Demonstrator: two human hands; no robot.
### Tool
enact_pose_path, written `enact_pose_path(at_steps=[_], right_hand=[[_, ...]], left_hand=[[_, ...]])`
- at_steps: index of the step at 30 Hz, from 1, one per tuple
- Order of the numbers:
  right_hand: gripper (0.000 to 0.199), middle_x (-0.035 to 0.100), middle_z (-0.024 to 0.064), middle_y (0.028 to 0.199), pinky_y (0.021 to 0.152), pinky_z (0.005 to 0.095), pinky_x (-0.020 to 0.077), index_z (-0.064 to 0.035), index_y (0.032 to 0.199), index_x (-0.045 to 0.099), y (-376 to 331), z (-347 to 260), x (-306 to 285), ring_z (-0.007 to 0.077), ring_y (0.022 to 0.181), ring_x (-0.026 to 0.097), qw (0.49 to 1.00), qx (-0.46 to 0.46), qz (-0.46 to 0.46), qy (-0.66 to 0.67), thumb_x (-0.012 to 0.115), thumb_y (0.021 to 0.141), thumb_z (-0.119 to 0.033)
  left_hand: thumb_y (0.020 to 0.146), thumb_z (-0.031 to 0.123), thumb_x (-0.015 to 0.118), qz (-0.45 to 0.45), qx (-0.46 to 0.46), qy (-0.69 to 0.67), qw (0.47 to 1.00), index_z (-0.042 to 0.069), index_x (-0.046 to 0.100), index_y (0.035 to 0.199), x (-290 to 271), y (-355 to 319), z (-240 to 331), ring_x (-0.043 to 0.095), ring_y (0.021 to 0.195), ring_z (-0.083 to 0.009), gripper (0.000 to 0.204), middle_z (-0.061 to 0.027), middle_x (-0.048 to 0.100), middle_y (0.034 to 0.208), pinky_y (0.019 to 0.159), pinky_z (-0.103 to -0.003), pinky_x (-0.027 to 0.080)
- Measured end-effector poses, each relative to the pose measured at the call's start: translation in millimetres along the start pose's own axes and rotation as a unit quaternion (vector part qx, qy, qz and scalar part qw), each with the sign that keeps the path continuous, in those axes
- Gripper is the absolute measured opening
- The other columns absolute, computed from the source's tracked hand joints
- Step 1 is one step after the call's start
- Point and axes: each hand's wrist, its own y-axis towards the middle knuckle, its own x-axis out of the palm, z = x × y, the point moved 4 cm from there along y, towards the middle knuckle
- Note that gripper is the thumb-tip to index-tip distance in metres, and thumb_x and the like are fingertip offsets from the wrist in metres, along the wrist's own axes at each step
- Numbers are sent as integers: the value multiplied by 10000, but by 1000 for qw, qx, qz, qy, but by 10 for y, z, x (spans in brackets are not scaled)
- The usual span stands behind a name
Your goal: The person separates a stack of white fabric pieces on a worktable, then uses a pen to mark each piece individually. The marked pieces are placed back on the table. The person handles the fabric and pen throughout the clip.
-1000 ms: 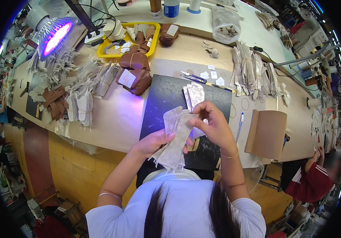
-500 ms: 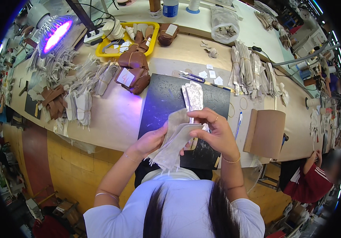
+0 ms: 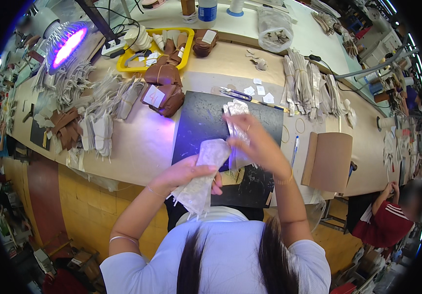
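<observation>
My left hand [image 3: 190, 172] is closed round a small stack of pale grey, soft strip pieces [image 3: 206, 171] with rounded tops. Thin white ends hang from their lower edge. To its right my right hand [image 3: 252, 137] hovers over a pile of similar pale, shiny strips [image 3: 237, 109] on the black mat [image 3: 196, 117]. Motion smears its fingers, so whether they grip a piece cannot be made out. The hand covers part of that pile.
Thread snips [image 3: 236, 94], small white labels [image 3: 260, 90] and a pen [image 3: 295, 149] lie around the mat. Brown wrapped bundles [image 3: 164, 90], a yellow tray [image 3: 190, 49] and grey strip bundles [image 3: 299, 88] stand farther off. A lamp [image 3: 68, 46] glows upper left; a curved brown board [image 3: 331, 161] stands right.
My right hand has left the stack in my left hand and moved up over the pile on the mat. The held stack now lies together in the left hand, no longer fanned apart.
</observation>
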Motion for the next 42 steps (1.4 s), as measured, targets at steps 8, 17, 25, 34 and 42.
enact_pose_path(at_steps=[8,17,25,34,42], right_hand=[[843,561,193,1214,993,378,502,-61,1379,564,608,1122,-211,332,1084,609,961,220,-107,-126,920,685,-383],[819,680,252,1216,1006,404,501,-39,1317,556,693,924,-181,375,1146,656,947,259,-137,-134,928,660,-358],[705,686,240,1194,988,408,504,-33,1308,572,567,805,-234,366,1137,659,971,220,-88,1,884,716,-251],[758,676,267,1154,1014,429,498,17,1307,595,687,996,62,403,1137,639,970,155,-142,-121,884,688,-312],[671,646,218,994,977,408,506,12,1260,587,725,922,145,393,1052,640,977,134,-146,-81,851,718,-284]], left_hand=[[952,221,718,127,53,119,983,-9,453,1373,-401,46,431,739,834,-277,549,-134,675,1073,750,-394,632],[740,273,890,272,133,620,724,-21,607,1265,-695,718,987,638,1011,-332,665,-165,650,1046,918,-418,503],[790,187,847,357,323,681,552,41,463,1463,-244,473,807,525,1149,-378,789,-191,526,1270,983,-447,462],[1006,245,654,248,162,26,955,106,231,1581,-108,588,179,536,1220,-286,728,-174,476,1405,1057,-432,439],[1024,205,591,241,205,-108,943,127,192,1594,-151,747,40,530,1248,-323,700,-210,472,1427,1074,-478,433]])
